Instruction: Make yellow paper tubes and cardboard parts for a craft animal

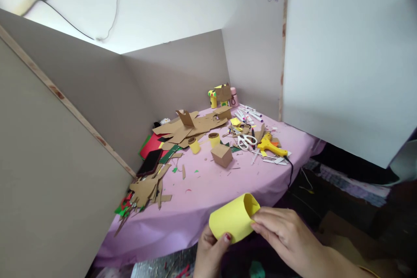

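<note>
A rolled tube of yellow paper (230, 221) is held in front of the table's near edge, its open end turned to the upper right. My left hand (211, 249) grips its lower left part, thumb on the outside. At the rim of the open end, my right hand (283, 234) pinches the paper between thumb and fingers. On the table beyond stand a small brown cardboard box (222, 156) and two short yellow-wrapped tubes, one being a yellow roll (194, 145) and the other a yellow roll (214, 140).
A yellow glue gun (272, 145) with a black cord and white-handled scissors (246, 141) lie at the right. Cardboard scraps (146, 189) and a dark phone (150, 163) are at the left. Markers (250, 114) and a pink bottle (233, 97) sit farther back. Grey panels (176, 69) surround the table.
</note>
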Tool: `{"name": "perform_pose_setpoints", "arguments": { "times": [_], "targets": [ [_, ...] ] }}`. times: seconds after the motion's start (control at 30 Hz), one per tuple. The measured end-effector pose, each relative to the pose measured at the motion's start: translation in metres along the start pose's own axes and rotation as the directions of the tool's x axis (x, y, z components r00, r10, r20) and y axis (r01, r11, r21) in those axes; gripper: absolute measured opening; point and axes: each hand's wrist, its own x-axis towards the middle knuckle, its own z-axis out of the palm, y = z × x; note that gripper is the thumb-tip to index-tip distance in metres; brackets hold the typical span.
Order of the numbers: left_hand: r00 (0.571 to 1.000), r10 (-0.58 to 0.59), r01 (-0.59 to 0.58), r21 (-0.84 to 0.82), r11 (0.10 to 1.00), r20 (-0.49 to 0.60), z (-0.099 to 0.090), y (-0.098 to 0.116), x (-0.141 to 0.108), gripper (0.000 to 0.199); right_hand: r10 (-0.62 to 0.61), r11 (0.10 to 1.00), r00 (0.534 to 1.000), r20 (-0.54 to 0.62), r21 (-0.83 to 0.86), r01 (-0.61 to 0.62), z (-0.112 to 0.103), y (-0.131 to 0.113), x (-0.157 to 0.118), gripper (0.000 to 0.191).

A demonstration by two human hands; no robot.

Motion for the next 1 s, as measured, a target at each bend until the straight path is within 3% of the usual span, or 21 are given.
{"name": "perform_pose_setpoints", "arguments": {
  "times": [0.07,0.13,0.17,0.23,0.3,0.37,0.43,0.5,0.6,0.7,0.8,0.87,0.93,1.0],
  "targets": [
    [0.999,0.037,-0.035,0.065,0.997,-0.018,0.002,0.002,0.0,0.047,0.029,1.0,0.999,0.023,-0.001,-0.029,0.001,0.002,-0.001,0.038],
    [0.982,0.144,-0.114,0.225,0.968,-0.123,0.005,0.009,-0.002,0.05,0.026,0.999,0.999,0.032,-0.019,-0.026,0.002,0.003,-0.001,0.037],
    [0.951,0.244,-0.166,0.35,0.922,-0.191,0.007,0.014,-0.004,0.051,0.016,0.999,0.999,0.033,-0.031,-0.015,0.003,0.003,-0.002,0.037],
    [0.827,0.513,-0.27,0.637,0.722,-0.231,0.013,0.025,-0.01,0.052,-0.005,0.999,0.999,0.035,-0.052,0.007,0.004,0.003,-0.001,0.039],
    [0.745,0.666,-0.444,0.769,0.46,0.033,0.02,0.036,-0.016,0.056,-0.021,0.998,0.999,0.042,-0.066,0.024,0.004,0.001,0.0,0.041],
    [0.719,0.627,-0.573,0.766,0.291,0.3,0.027,0.044,-0.018,0.065,-0.044,0.996,0.998,0.04,-0.073,0.047,0.004,-0.001,0.001,0.044],
    [0.731,0.523,-0.61,0.763,0.213,0.438,0.031,0.049,-0.016,0.078,-0.081,0.994,0.996,0.03,-0.075,0.084,0.004,-0.003,0.001,0.045],
    [0.776,0.423,-0.585,0.785,0.205,0.468,0.034,0.053,-0.01,0.09,-0.132,0.989,0.991,0.014,-0.072,0.133,0.004,-0.004,0.001,0.043],
    [0.843,0.242,-0.534,0.799,0.277,0.48,0.036,0.06,-0.005,0.099,-0.201,0.977,0.98,0.005,-0.076,0.201,0.003,-0.004,0.001,0.041],
    [0.856,0.148,-0.515,0.791,0.331,0.495,0.039,0.063,-0.006,0.079,-0.232,0.969,0.973,0.017,-0.077,0.233,0.002,-0.006,0.001,0.039],
    [0.855,0.232,-0.519,0.767,0.377,0.464,0.04,0.059,-0.011,0.052,-0.232,0.973,0.972,-0.042,-0.004,0.232,-0.005,-0.008,0.002,0.033],
    [0.855,0.336,-0.512,0.748,0.423,0.395,0.041,0.054,-0.015,0.046,-0.198,0.976,0.973,-0.122,0.07,0.207,-0.011,-0.008,0.001,0.026],
    [0.842,0.455,-0.502,0.733,0.46,0.291,0.043,0.049,-0.019,0.044,-0.079,0.983,0.976,-0.204,0.145,0.11,-0.015,-0.004,-0.001,0.023],
    [0.811,0.554,-0.493,0.731,0.472,0.189,0.046,0.047,-0.023,0.044,0.129,0.973,0.962,-0.24,0.218,-0.076,-0.015,0.002,-0.004,0.028]
  ]
}}
